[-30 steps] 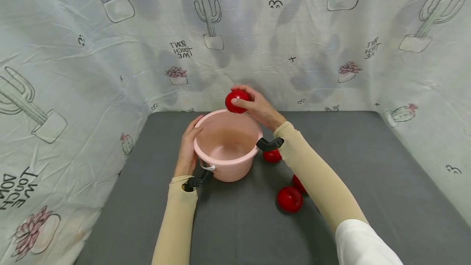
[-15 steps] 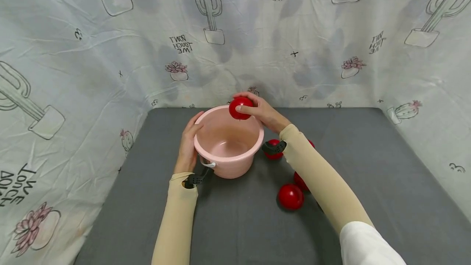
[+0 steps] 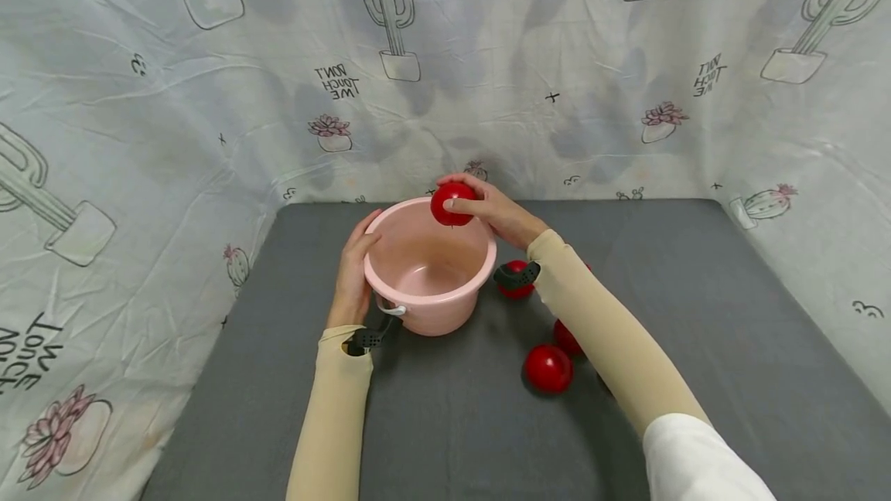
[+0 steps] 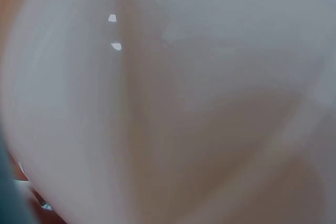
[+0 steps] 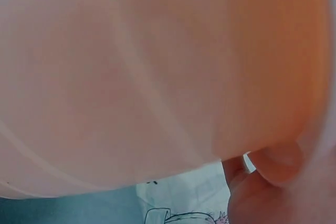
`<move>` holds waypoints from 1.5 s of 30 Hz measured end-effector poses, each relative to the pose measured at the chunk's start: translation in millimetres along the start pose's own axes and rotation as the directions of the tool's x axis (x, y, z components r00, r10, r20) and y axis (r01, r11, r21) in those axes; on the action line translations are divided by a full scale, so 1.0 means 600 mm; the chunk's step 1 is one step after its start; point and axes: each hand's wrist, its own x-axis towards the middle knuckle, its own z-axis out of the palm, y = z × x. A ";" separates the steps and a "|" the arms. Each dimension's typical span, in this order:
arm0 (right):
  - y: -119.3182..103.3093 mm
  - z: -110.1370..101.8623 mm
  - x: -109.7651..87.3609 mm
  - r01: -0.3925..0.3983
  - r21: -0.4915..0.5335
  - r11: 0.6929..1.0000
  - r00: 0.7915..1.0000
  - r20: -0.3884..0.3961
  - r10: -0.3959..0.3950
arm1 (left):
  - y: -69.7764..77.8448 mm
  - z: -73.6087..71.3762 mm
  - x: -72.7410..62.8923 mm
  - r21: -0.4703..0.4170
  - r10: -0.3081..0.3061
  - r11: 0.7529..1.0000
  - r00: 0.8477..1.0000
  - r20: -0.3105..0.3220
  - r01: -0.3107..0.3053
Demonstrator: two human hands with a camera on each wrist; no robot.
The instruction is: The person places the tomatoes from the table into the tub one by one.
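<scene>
In the head view a pink bucket (image 3: 431, 315) stands upright on the grey table, its inside bare. My left hand (image 3: 353, 273) holds the bucket's left side, thumb at the rim and fingers along the outer wall. With fingers and thumb my right hand (image 3: 497, 211) grips a glossy red round fruit (image 3: 451, 204) with a thin dark stem on its underside. The fruit is at the bucket's far right rim, overlapping the opening in view. Both wrist views are filled mostly by pale bucket wall (image 4: 220, 66); part of my right hand (image 5: 262, 198) shows at the right wrist view's lower right.
Several more red fruits lie right of the bucket: one fruit (image 3: 517, 279) beside it, another fruit (image 3: 548, 369) nearer, others partly hidden by my right forearm (image 3: 612, 331). A white bucket handle (image 3: 392, 309) hangs at front left. A cactus-print cloth (image 3: 480, 83) backs the table (image 3: 431, 431).
The right hand has lowered the red fruit slightly from above the far rim to rim height, then stayed nearly still. The left hand keeps its hold on the bucket. The head view has shifted slightly.
</scene>
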 end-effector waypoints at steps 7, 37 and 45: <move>-0.045 0.024 0.040 -0.073 -0.124 0.990 0.997 -0.009 0.072 | 0.013 -0.019 0.005 0.001 0.016 1.000 1.000 -0.026 -0.016; -0.020 0.049 0.065 0.002 -0.290 0.957 0.943 0.320 0.095 | -0.010 0.002 -0.001 0.072 -0.010 0.997 1.000 -0.026 0.012; -0.019 0.047 0.064 0.038 -0.281 0.959 0.940 0.337 0.062 | -0.008 0.002 -0.004 0.075 -0.002 0.997 1.000 -0.019 0.004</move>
